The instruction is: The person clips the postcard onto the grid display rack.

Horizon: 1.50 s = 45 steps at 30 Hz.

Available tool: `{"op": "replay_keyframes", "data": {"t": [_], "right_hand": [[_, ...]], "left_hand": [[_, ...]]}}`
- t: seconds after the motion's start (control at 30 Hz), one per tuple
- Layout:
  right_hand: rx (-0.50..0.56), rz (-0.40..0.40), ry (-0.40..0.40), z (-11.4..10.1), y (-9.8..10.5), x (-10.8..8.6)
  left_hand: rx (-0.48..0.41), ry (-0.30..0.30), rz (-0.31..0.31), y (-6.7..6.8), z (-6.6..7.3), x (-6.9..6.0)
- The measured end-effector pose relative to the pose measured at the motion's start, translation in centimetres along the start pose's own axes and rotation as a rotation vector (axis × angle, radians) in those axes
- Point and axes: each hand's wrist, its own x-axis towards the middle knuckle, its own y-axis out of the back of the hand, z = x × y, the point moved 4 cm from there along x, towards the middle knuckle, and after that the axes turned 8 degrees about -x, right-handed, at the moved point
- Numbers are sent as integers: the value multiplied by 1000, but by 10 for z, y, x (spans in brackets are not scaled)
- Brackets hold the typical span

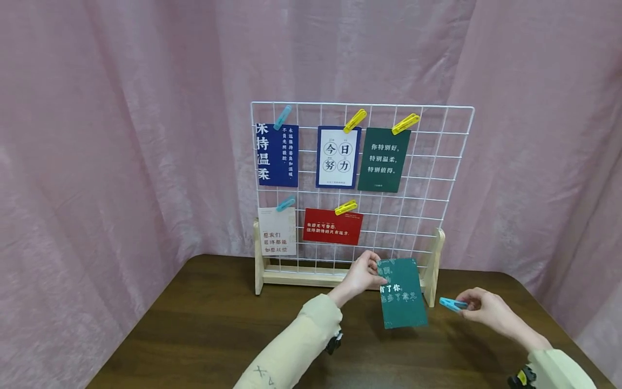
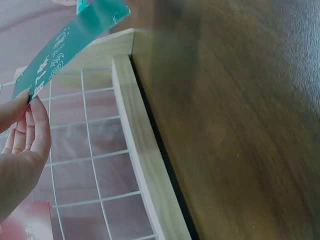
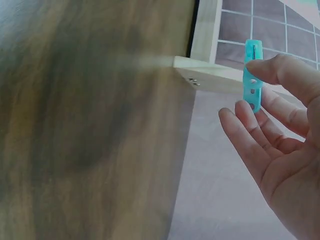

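My left hand (image 1: 362,275) pinches a green card (image 1: 403,297) with white lettering by its left edge. The card hangs in front of the lower right part of a white wire grid (image 1: 432,178), above the table. In the left wrist view the thumb and index finger grip the edge of the card (image 2: 65,47). Right of the card, my right hand (image 1: 491,310) holds a light blue clothespin (image 1: 452,304). The right wrist view shows that clothespin (image 3: 253,75) between thumb and fingers, with the other fingers spread below it.
Cards hang on the grid by yellow and blue clothespins: a blue card (image 1: 284,156), a blue-and-white card (image 1: 338,159), a green card (image 1: 384,159), a pale card (image 1: 278,232) and a red card (image 1: 332,227). A wooden stand (image 1: 303,278) supports the grid on the brown table (image 1: 204,313). Pink curtain (image 1: 146,135) hangs behind.
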Motion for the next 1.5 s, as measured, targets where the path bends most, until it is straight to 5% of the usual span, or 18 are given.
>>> {"op": "replay_keyframes", "data": {"t": [0.4,0.67,0.97,1.5], "right_hand": [[52,58,-16,-17,11,14],[62,83,-32,-22,14,22],[88,132,24,-41,25,36],[132,174,93,-69,44,62]], "left_hand": [[-3,-92,149,22,7,5],[-98,-170,209,32,34,-7],[-150,-140,243,40,21,13],[-93,-155,309,46,40,26]]}}
